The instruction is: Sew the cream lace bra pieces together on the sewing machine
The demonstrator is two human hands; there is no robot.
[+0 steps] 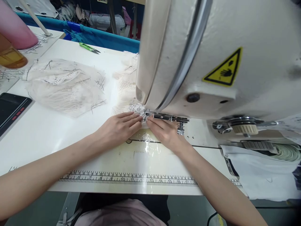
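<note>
Sheer cream lace fabric (127, 89) lies under the head of a sewing machine (188, 72), bunching near the presser foot. My left hand (121, 127) rests palm down on its near left part, fingers stretched out flat and tips close to the foot. On the other side, my right hand (166, 131) has its thumb and fingertips together at the edge of the lace. A metal attachment (164, 117) with a spring partly covers the right fingers. The machine head hides the needle and the far right of the lace.
Another sheer lace piece (68, 89) with loose dark threads lies left. Green thread snips (89, 48) are behind it. A phone (11, 110), an amber container (11, 58) and a pink cone (18, 25) stand left. A printed ruler (131, 179) runs along the front edge.
</note>
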